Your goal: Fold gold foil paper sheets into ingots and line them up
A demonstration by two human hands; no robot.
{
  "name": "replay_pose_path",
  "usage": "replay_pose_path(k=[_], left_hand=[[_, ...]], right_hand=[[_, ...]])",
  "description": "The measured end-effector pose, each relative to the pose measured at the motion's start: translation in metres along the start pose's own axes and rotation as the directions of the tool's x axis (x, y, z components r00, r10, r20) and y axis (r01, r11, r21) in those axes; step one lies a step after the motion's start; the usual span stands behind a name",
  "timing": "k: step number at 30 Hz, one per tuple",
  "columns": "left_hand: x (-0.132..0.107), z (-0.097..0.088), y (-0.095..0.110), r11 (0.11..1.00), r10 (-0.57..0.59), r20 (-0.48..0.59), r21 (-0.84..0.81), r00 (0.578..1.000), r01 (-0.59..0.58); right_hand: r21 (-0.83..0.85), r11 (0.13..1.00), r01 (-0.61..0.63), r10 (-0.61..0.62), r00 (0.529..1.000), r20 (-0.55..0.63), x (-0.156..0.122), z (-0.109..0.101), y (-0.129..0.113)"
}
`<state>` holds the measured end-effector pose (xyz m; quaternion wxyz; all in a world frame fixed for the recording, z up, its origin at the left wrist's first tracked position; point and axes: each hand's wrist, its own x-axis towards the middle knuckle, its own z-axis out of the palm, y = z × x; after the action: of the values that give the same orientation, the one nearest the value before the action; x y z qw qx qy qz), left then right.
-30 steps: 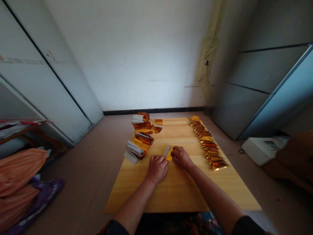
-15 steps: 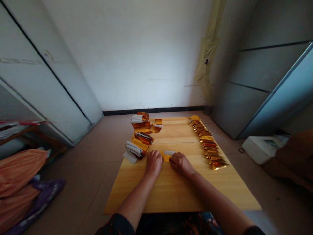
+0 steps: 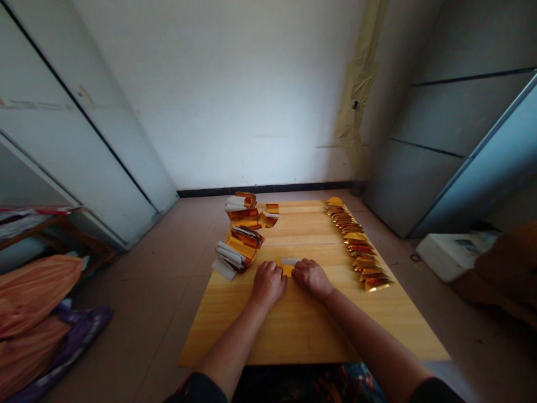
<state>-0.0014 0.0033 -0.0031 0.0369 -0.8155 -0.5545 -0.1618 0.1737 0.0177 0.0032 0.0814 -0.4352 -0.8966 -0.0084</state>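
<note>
A small sheet of gold foil paper (image 3: 287,265) with a white underside lies on the wooden board (image 3: 310,330), pinched between both my hands. My left hand (image 3: 267,283) is curled on its left edge. My right hand (image 3: 311,275) is curled on its right edge. The two hands nearly touch over the paper and hide most of it. Just to the left lies a stack of curled gold and white sheets (image 3: 237,247).
A second stack of gold sheets (image 3: 242,209) and a loose piece (image 3: 271,215) sit at the board's far left. A row of several folded gold pieces (image 3: 358,246) runs along the right side. Orange and purple bags (image 3: 33,313) lie on the floor at left, a white box (image 3: 451,254) at right.
Both hands have drawn closer together over the gold paper, and its white flap has turned from slanting upright to lying level behind the fingers.
</note>
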Motion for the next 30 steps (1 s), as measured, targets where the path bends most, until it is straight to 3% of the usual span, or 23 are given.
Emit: replay_pose_path(k=[4, 12, 19, 30], left_hand=[[0.0, -0.004, 0.005, 0.999, -0.003, 0.032, 0.044, 0.999, 0.002], [0.0, -0.002, 0.004, 0.994, 0.034, 0.014, 0.105, 0.999, -0.035], [-0.001, 0.002, 0.005, 0.989, 0.034, -0.002, 0.147, 0.999, -0.033], [0.0, -0.001, 0.011, 0.986, 0.004, 0.024, 0.167, 1.0, -0.008]], right_hand=[[-0.058, 0.997, 0.059, -0.059, 0.998, 0.003, -0.001, 0.0, -0.001], [-0.044, 0.998, 0.055, -0.056, 0.998, -0.02, -0.001, 0.003, 0.002], [-0.085, 0.987, 0.134, -0.128, 0.989, 0.068, 0.004, -0.006, 0.007], [-0.123, 0.978, 0.169, -0.17, 0.985, 0.007, 0.013, -0.008, 0.007]])
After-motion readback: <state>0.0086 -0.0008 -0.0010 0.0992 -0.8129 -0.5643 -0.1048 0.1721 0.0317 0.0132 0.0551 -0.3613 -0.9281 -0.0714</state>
